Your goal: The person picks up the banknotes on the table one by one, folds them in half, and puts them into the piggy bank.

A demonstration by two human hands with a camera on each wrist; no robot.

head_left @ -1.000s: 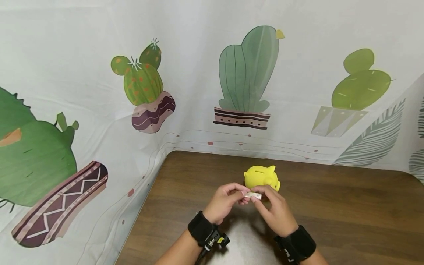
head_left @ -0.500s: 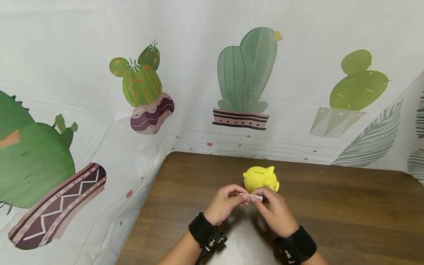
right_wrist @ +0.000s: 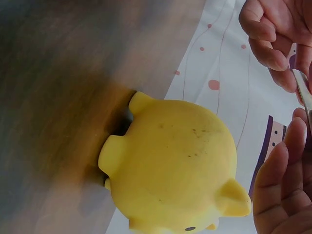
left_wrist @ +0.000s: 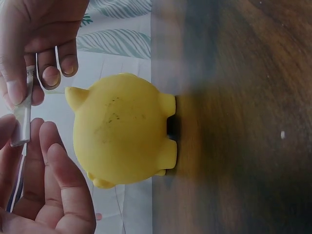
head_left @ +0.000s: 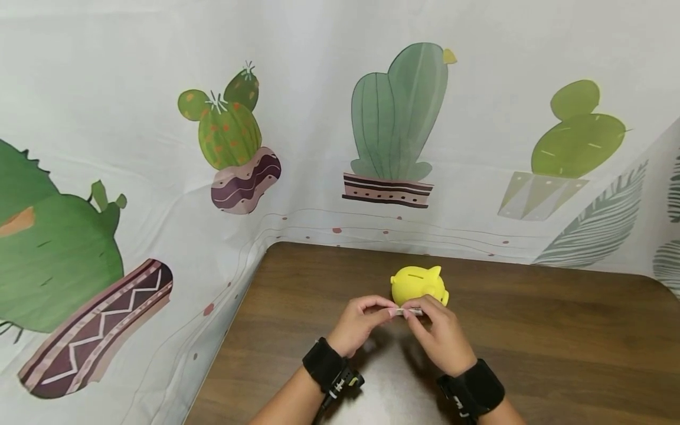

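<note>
Both hands pinched one small thing between them: a thin, folded strip of pale paper (head_left: 409, 311), maybe a folded note. The left hand (head_left: 361, 323) held one end with thumb and fingertips pressed together, and the right hand (head_left: 441, 336) pinched the other end the same way. The strip was held in the air just in front of the little yellow rubbery piggy bank (head_left: 419, 284), a bit above the table.

I thought the paper would be very light and bendy. It could crumple or slip out if the fingers let go even a little. Holding it by its two ends, flat and tight, looked like the best way to keep it straight.

The piggy bank stood on its feet on the brown wooden table (head_left: 558, 330), with a slot in its back. It looked soft and light, so a push might tip it.

Behind the piggy bank hung a white cloth with painted cactus plants (head_left: 395, 118).

I could not read anything on the paper. The fingers hid most of it, and the close wrist views were blurry.
</note>
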